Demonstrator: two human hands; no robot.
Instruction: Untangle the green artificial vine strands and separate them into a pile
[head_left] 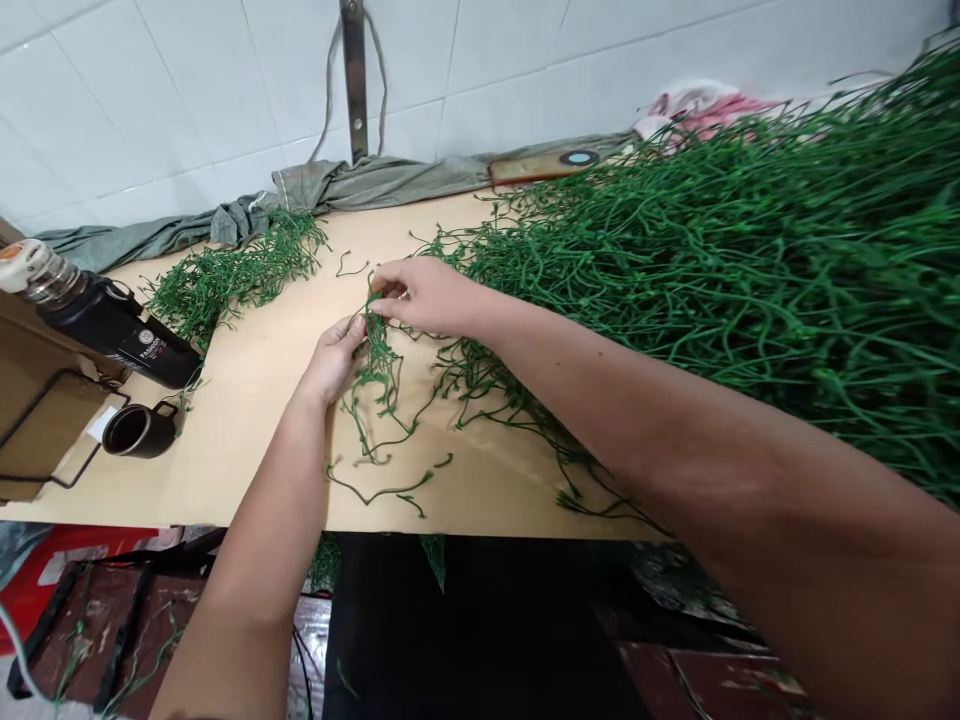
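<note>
My left hand (335,358) is closed around a small bunch of green garlic scapes (381,365), whose thin curly ends hang down over the tan board. Just above and to the right, my right hand (435,295) pinches the top of the same bunch between thumb and fingers. A large heap of garlic scapes (720,240) fills the right side, its curled tips facing my hands. Several loose stems (375,492) lie on the board below the hands. A smaller pile of green tips (232,275) is at the back left.
A black flask (127,325) leans at the left, with a dark mug (140,430) in front of it. Grey-green cloth (397,183) runs along the tiled wall, a phone (544,165) lying by it. The tan board's (247,400) front edge is near me.
</note>
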